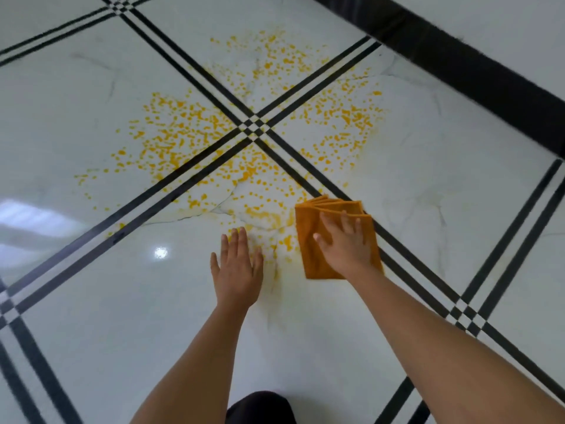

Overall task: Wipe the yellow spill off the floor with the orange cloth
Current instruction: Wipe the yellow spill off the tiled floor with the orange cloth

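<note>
A yellow spill (195,133) of many small droplets spreads over the white floor tiles around a crossing of black lines (253,128). A folded orange cloth (308,228) lies flat on the floor at the spill's near right edge. My right hand (344,243) presses flat on the cloth with fingers spread. My left hand (237,267) rests flat on the bare tile just left of the cloth, fingers apart, holding nothing. A few droplets lie between the two hands.
Glossy white marble floor (91,301) with black striped borders. A wide black band (477,62) runs along the upper right. A dark knee or garment (260,408) shows at the bottom edge.
</note>
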The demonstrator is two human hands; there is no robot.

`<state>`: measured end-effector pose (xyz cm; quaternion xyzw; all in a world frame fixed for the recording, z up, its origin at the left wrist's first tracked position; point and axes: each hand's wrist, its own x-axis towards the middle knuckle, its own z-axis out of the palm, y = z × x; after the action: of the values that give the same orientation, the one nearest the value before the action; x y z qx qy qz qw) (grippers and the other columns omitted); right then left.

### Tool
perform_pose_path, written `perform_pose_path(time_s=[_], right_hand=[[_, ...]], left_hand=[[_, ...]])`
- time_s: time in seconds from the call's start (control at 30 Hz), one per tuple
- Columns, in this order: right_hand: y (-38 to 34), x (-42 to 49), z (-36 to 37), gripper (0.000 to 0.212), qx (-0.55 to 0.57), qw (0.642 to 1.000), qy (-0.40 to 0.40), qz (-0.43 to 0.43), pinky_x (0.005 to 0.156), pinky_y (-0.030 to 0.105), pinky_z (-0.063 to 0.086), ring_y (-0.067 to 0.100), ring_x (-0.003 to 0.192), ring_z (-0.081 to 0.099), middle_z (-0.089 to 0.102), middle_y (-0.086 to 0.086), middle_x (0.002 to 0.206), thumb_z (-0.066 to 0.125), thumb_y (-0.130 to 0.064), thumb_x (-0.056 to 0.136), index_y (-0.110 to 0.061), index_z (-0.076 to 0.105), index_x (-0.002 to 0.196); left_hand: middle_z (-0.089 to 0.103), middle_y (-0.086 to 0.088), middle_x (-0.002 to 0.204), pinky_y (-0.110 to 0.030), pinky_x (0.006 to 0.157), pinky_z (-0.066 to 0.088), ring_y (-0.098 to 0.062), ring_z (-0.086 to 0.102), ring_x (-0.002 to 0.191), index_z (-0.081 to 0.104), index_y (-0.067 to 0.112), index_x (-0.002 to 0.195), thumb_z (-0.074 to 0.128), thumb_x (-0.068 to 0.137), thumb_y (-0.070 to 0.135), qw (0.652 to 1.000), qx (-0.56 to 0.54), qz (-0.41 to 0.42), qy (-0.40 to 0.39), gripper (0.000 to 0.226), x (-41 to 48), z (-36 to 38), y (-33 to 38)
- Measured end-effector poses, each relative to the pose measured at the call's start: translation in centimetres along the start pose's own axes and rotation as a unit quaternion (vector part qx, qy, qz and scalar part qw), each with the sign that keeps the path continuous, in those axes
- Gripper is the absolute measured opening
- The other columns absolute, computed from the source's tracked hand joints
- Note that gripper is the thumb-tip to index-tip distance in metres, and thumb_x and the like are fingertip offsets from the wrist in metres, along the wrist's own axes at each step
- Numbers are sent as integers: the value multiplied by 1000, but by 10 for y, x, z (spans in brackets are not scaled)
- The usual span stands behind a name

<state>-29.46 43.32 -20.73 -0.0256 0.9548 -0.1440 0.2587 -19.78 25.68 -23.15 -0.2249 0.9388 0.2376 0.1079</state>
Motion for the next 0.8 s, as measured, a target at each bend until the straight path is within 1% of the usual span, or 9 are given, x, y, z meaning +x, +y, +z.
perform_pose_path(time_s=[0.07,0.2,0.3,0.37,0.5,0.57,0.67,0.7,0.8], right_hand=[[3,7,13,56,-92,995,-44,-18,112,58,3,30,143,-15,-14,-2,157,25,-59,93,-48,3,144],[0,26,29,60,-138,989,16,-52,111,62,1,30,142,-19,-22,-4,155,17,-63,90,-49,-10,142],[-31,34,51,60,-159,979,60,-115,108,63,1,32,143,-14,-15,-2,157,11,-66,87,-50,-7,142],[-47,26,67,58,-185,959,74,-200,108,63,6,34,144,-1,1,0,158,13,-65,88,-49,4,143],[-8,17,69,54,-256,901,78,-343,106,61,15,32,142,13,14,0,156,10,-64,90,-50,8,143],[4,33,60,55,-250,914,109,-301,105,62,17,31,142,12,14,0,156,10,-64,90,-49,7,143],[-40,47,66,56,-157,967,169,-107,104,66,16,35,142,12,16,3,157,18,-60,90,-43,18,144],[-59,43,73,57,-136,972,175,-82,104,66,15,36,142,12,17,3,156,20,-59,90,-41,21,144],[-61,13,92,56,-201,943,142,-225,106,64,19,32,142,17,20,1,155,24,-58,90,-40,23,144]], left_hand=[[6,1,158,-43,114,-3,-16,-4,144,7,20,149,7,88,55,999,27,-13,32,71,4,3,-22],[2,3,157,-44,114,-5,-15,-6,144,6,20,149,8,85,60,995,84,-3,61,76,14,4,-61],[4,4,157,-43,113,-6,-16,-1,144,9,19,149,16,88,59,993,95,12,64,73,19,7,-73],[8,2,157,-44,113,-5,-18,3,144,12,18,149,22,89,56,994,93,12,61,72,18,8,-73],[13,0,156,-45,113,-2,-19,5,144,15,17,149,25,90,54,994,86,15,62,70,18,8,-76],[13,0,156,-45,113,-2,-19,5,144,16,17,148,24,90,54,994,91,13,61,70,18,9,-77],[12,1,156,-46,113,-2,-18,2,144,15,17,149,22,91,54,993,100,21,58,69,19,10,-77],[12,1,156,-46,113,-2,-18,2,144,15,17,149,22,91,54,993,101,21,60,69,19,10,-78],[14,-1,156,-47,113,-1,-18,3,144,16,18,149,21,91,52,993,99,18,61,67,18,9,-77]])
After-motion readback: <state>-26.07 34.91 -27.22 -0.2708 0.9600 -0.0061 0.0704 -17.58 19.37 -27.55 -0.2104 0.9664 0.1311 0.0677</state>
